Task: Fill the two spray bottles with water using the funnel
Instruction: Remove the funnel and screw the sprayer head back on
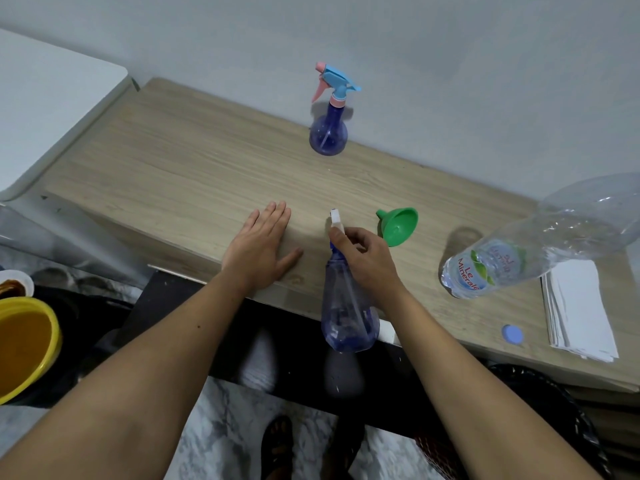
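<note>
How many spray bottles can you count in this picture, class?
2. One round spray bottle with a blue and pink trigger head stands on the wooden table by the wall. The other spray bottle is gripped by the right hand at the table's near edge.

This looks like a room in a home. A wood-grain bench point(194, 161) stands against a plain pale wall point(415, 46), with marble-patterned floor point(221, 427) at the bottom of the frame and a yellow bowl point(27, 341) and a small dish of food point(15, 285) at lower left. A sandalled foot point(277, 441) shows at bottom centre.
</note>
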`<state>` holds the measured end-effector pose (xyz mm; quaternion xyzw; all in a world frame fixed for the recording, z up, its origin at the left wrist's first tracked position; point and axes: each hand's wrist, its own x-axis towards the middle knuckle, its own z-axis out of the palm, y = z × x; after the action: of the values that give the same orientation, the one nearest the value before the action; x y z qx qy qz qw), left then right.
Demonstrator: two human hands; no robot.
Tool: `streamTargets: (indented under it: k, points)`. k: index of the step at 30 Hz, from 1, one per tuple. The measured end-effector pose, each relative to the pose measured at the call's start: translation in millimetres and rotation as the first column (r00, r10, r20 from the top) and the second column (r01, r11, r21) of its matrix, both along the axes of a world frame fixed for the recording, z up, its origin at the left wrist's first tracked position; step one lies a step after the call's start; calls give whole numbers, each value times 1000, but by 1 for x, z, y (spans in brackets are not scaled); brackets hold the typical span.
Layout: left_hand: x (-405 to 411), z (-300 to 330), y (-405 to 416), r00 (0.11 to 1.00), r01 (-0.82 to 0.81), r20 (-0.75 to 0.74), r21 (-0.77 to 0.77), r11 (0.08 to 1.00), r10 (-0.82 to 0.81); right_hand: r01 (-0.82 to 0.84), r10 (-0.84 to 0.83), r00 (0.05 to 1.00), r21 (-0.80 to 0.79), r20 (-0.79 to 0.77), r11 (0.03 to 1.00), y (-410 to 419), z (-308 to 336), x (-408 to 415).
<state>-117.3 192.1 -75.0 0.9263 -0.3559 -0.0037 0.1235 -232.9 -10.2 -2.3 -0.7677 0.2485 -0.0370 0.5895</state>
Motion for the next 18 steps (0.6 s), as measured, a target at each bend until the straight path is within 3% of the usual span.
streamTargets:
  k: [18]
  points:
    - [0, -1, 0, 1000, 4, -8, 3, 1000, -4, -2, -1, 999, 87, 38, 996, 0, 10, -1]
